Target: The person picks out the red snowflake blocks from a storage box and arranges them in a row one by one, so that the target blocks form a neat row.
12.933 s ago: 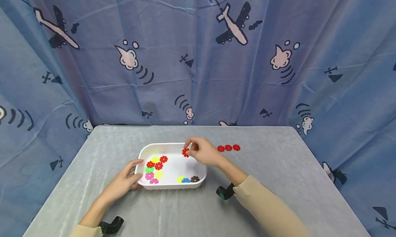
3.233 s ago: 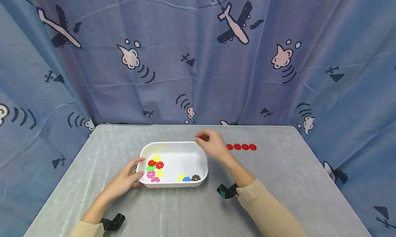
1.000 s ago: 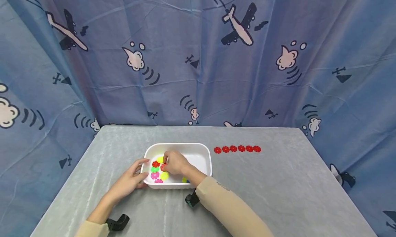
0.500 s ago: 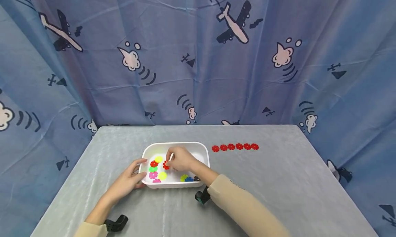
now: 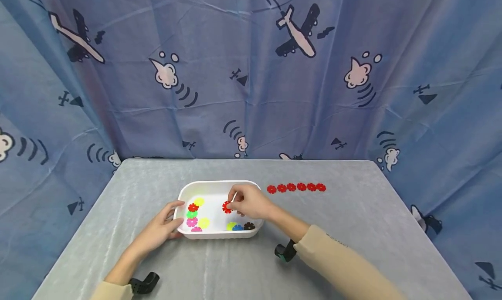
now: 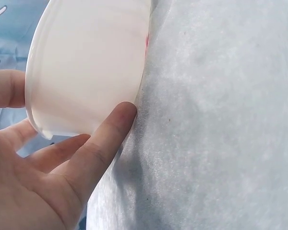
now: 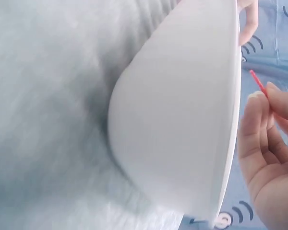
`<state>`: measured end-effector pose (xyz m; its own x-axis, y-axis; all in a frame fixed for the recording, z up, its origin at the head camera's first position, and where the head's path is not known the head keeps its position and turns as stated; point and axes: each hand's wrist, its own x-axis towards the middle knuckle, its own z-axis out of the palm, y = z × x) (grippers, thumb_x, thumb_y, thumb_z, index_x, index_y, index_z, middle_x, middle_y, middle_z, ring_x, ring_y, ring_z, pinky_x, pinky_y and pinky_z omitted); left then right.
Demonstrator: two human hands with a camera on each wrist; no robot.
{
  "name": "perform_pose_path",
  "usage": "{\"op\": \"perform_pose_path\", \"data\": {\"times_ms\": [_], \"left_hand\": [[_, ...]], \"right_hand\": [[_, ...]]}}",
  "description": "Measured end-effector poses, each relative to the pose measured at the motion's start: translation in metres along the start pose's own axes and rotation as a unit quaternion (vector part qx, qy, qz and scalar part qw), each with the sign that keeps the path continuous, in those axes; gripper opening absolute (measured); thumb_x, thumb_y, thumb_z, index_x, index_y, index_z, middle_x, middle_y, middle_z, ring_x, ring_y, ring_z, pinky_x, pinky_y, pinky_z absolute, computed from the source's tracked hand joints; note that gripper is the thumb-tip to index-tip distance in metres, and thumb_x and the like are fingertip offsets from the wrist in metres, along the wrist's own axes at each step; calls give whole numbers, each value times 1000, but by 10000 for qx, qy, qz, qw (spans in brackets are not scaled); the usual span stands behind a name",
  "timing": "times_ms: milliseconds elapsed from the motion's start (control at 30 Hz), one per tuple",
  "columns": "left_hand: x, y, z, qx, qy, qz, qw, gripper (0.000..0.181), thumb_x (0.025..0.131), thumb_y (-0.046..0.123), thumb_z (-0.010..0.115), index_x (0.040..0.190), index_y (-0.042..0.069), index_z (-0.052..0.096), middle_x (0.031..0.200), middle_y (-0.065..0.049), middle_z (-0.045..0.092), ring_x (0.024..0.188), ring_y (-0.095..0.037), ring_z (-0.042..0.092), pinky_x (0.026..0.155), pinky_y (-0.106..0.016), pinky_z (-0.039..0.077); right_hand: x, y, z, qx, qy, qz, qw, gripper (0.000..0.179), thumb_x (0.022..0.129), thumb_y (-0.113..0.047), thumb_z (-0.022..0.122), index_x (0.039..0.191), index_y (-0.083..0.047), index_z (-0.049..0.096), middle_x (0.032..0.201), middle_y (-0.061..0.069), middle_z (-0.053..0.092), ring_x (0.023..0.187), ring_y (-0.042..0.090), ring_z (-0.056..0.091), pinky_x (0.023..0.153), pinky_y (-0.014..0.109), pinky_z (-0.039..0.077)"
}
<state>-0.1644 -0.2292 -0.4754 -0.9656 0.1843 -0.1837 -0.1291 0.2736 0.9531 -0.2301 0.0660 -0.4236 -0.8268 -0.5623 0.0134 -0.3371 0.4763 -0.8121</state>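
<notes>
My left hand [image 5: 161,225] holds the left end of a white plastic tray [image 5: 217,236], with fingers and thumb spread around its rim; the left wrist view shows fingertips on the tray's outer wall [image 6: 86,62]. Over the tray, my right hand [image 5: 252,203] pinches a red flower-shaped plastic disc [image 5: 226,207] between thumb and fingers. That disc appears edge-on above the rim in the right wrist view. Left in the tray lie one red disc [image 5: 193,207], a green disc [image 5: 191,214], pink discs [image 5: 191,222] and yellow discs [image 5: 203,223].
Yellow, blue [image 5: 237,227] and brown [image 5: 249,226] discs lie in the tray's near right corner. Right of the tray, several red discs [image 5: 291,187] form a row on the grey cloth-covered table [image 5: 353,213]. A blue patterned curtain [image 5: 251,73] hangs behind.
My right hand has picked a red disc out of the left cluster and carried it rightward over the tray. The row of red discs has grown from three to several. My left hand stays put.
</notes>
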Motion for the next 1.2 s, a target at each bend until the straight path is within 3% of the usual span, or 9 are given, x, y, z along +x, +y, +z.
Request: {"op": "perform_pose_path", "data": {"times_ms": [100,267,467,700,1000,1200], "left_hand": [[-1,0,-1,-39,-55,102,9999,54,104,9,55,153,4,31,156,-32,31,120,-38,59,84,-41,61],[-2,-3,-1,-66,-80,131,9999,55,104,9,55,153,2,31,156,-32,31,121,-38,59,84,-41,61],[-1,-5,1,19,-4,-34,10000,53,104,11,56,152,6,33,154,-29,36,121,-35,59,84,-40,61],[-1,-2,1,28,0,-69,10000,54,104,10,55,153,6,32,155,-30,34,122,-36,58,84,-39,61],[0,1,-1,91,-21,-71,9999,53,104,10,55,153,5,33,156,-30,32,124,-37,58,84,-39,61],[0,3,-1,145,-56,-150,9998,54,104,12,56,153,7,33,156,-29,33,123,-36,59,84,-41,61]], "right_hand": [[-6,4,-9,279,66,15,9996,9,92,-5,74,92,-8,65,79,19,67,57,18,61,58,37,58],[-15,10,-23,529,197,108,9983,8,92,-5,74,94,-6,66,81,20,67,60,21,62,63,51,60],[-22,25,-41,568,454,322,9968,9,92,-6,74,95,-5,67,79,15,67,61,21,60,61,48,59],[-34,46,-63,385,821,498,9946,9,91,-5,74,94,-5,65,76,15,65,60,20,57,57,36,55],[-54,74,-87,215,1200,788,9894,11,92,-7,75,98,-5,66,85,24,67,63,22,60,66,53,58],[-67,96,-110,187,1446,908,9851,13,93,-6,74,102,-1,66,84,24,66,66,24,63,68,49,60]]}}
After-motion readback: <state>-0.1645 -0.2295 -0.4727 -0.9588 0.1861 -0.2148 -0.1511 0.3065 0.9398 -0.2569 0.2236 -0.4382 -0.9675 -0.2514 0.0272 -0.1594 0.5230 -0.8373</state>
